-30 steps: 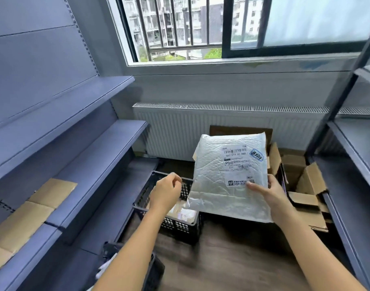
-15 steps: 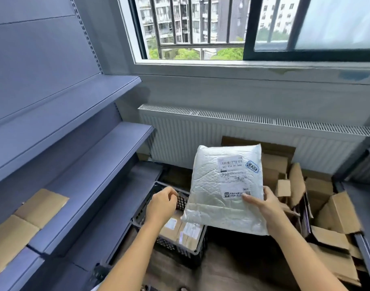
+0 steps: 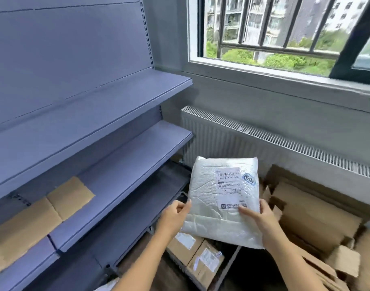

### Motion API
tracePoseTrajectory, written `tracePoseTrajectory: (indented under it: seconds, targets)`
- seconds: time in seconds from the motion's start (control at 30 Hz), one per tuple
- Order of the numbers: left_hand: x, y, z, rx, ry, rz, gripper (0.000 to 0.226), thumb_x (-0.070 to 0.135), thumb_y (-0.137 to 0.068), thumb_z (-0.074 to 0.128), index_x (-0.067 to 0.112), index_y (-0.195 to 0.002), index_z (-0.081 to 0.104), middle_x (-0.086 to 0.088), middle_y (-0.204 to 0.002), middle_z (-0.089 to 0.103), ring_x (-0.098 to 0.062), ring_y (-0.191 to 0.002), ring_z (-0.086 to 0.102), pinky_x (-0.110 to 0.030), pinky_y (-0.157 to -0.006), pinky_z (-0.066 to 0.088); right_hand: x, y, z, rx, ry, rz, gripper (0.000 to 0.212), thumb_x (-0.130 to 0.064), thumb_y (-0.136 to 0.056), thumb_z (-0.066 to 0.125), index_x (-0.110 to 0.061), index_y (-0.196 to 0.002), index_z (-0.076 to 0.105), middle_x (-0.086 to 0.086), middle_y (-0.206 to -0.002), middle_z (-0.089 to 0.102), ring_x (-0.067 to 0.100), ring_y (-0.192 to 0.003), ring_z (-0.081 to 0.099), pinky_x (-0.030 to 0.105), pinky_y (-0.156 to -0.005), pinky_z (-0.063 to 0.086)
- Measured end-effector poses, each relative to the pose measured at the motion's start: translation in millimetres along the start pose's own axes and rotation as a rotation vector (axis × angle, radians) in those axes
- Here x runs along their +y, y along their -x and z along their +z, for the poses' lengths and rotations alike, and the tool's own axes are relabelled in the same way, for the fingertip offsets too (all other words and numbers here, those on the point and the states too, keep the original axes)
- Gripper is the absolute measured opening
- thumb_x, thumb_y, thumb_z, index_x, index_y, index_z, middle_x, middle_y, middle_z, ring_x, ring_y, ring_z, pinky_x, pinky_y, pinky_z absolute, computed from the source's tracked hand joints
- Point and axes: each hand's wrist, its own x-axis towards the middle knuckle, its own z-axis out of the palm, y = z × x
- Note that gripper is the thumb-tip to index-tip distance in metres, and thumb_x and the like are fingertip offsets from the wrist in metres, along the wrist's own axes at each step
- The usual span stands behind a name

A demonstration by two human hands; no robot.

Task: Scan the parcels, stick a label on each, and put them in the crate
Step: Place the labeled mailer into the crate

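I hold a white padded mailer upright in front of me, its printed shipping label and a small blue sticker facing me. My right hand grips its lower right edge, thumb on the label. My left hand pinches its left edge. Below the mailer lies the dark crate, mostly hidden, with two brown labelled box parcels inside it.
Blue-grey metal shelves run along the left, with flat cardboard sheets on a lower one. Flattened cardboard boxes pile up at the right below the radiator and window.
The view has swung left and closer. My left hand has moved from above the crate rim onto the mailer's left edge; my right hand keeps hold of the mailer.
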Motion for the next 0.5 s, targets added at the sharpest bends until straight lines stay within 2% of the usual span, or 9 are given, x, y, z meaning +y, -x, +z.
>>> tracePoseTrajectory:
  seconds: [0.07,0.23,0.3,0.4,0.43,0.5]
  targets:
    - [-6,-9,-5,0.051,0.119,-0.100,0.042,0.056,-0.088,0.050,0.019,-0.107,0.058,0.006,-0.101,0.061,-0.010,-0.093,0.057,-0.026,-0.080,0.046,-2,-27,21,-0.096,0.051,0.016,0.033,0.002,-0.076,0.072,-0.012,-0.098,0.051,0.014,-0.094,0.066,0.029,-0.073,0.065,0.028,-0.049,0.056]
    - [-27,-14,-16,0.181,0.380,-0.331,0.055,0.052,-0.081,0.063,0.014,-0.118,0.051,0.002,-0.113,0.059,-0.012,-0.098,0.057,-0.021,-0.072,0.044,-5,-78,74,-0.396,0.236,0.084,0.038,-0.005,-0.074,0.076,-0.010,-0.104,0.052,0.015,-0.098,0.068,0.032,-0.078,0.067,0.042,-0.068,0.056]
    - [-28,-9,-15,0.254,0.483,-0.388,0.050,0.040,-0.082,0.069,0.010,-0.118,0.052,0.001,-0.111,0.060,-0.011,-0.092,0.058,-0.015,-0.063,0.044,-9,-95,89,-0.512,0.310,0.090,0.038,-0.002,-0.075,0.075,-0.008,-0.104,0.051,0.016,-0.099,0.068,0.033,-0.080,0.068,0.045,-0.072,0.056]
    - [-29,-7,-2,0.385,0.698,-0.402,0.036,0.012,-0.084,0.069,0.000,-0.113,0.051,-0.011,-0.112,0.062,-0.002,-0.070,0.063,-0.010,-0.054,0.047,-9,-122,105,-0.645,0.382,0.127,0.044,-0.002,-0.072,0.077,-0.006,-0.107,0.051,0.019,-0.102,0.068,0.040,-0.087,0.068,0.053,-0.078,0.056]
    - [-28,-7,2,0.427,0.727,-0.408,0.032,0.008,-0.084,0.068,0.001,-0.111,0.051,-0.013,-0.112,0.062,0.001,-0.065,0.063,-0.009,-0.053,0.047,-8,-129,108,-0.684,0.398,0.143,0.045,-0.003,-0.072,0.077,-0.006,-0.108,0.052,0.020,-0.102,0.068,0.041,-0.088,0.068,0.055,-0.080,0.055]
    - [-30,-7,10,0.488,0.736,-0.417,0.033,0.013,-0.084,0.069,0.005,-0.111,0.053,-0.006,-0.108,0.062,0.001,-0.070,0.061,-0.007,-0.054,0.046,-4,-144,112,-0.734,0.449,0.155,0.045,-0.007,-0.071,0.079,-0.006,-0.108,0.053,0.018,-0.103,0.069,0.040,-0.091,0.068,0.056,-0.083,0.054]
